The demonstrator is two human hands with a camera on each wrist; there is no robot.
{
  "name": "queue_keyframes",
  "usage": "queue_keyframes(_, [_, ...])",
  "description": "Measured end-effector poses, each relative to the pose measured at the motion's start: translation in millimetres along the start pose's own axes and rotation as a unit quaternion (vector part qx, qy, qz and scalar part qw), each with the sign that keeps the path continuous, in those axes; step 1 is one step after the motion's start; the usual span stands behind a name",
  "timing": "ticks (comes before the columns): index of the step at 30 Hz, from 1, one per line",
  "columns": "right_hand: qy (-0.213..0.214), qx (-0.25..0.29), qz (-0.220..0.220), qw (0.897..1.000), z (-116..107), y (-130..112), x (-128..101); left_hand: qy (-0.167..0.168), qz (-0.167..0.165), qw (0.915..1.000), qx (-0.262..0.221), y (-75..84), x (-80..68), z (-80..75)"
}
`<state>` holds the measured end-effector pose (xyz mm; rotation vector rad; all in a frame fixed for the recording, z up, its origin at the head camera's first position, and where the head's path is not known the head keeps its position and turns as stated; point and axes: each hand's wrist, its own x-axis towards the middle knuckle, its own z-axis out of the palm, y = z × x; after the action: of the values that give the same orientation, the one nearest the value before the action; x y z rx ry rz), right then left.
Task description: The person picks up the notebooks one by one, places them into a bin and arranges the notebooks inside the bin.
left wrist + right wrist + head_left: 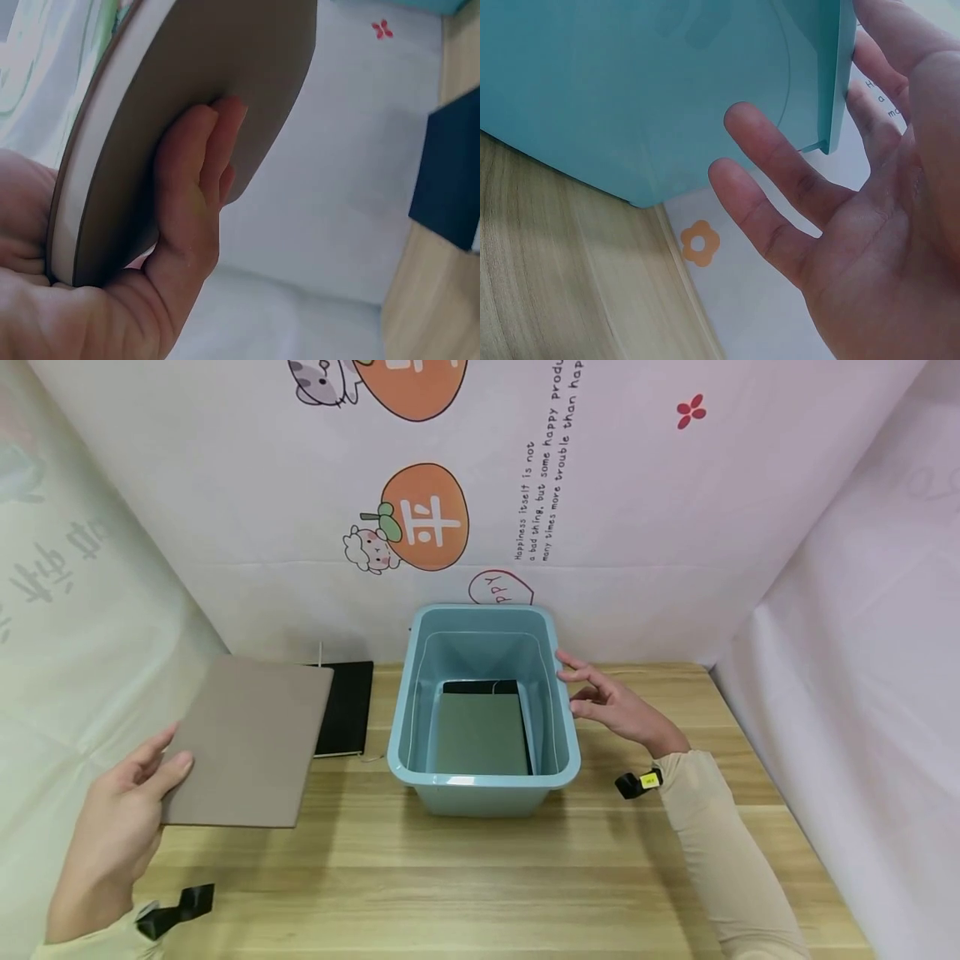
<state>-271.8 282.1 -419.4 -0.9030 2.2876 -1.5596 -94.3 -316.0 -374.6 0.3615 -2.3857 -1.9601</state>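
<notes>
My left hand (123, 814) holds a grey-brown notebook (247, 742) up above the left side of the wooden table, thumb on top and fingers underneath; the left wrist view shows its white page edge (90, 150) and my fingers (199, 176) against the cover. A light blue plastic bin (483, 781) stands mid-table with a grey-green notebook (478, 733) lying on a black one (480, 687) inside. My right hand (611, 702) is open with fingers spread beside the bin's right rim (844, 75), fingertips at the far corner.
A black notebook (347, 706) lies flat on the table (480, 877) left of the bin, partly under the held one. White printed cloth (637, 510) walls the back and both sides. Bare wood stretches in front of the bin.
</notes>
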Motion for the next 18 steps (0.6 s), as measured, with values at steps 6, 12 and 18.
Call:
queue_keyframes(6, [-0.006,0.01,-0.003,1.0,-2,0,0,-0.021,0.025,0.9922,-0.12,13.6,7.5,7.9])
queue_keyframes(12, [-0.005,0.032,0.005,0.999,-1,-4,-1,-0.05,0.035,0.9831,-0.173,30.6,10.9,18.7])
queue_keyframes(18, [-0.004,0.031,0.007,0.999,0,-3,-1,-0.075,0.021,0.9801,-0.183,47.4,13.1,29.5])
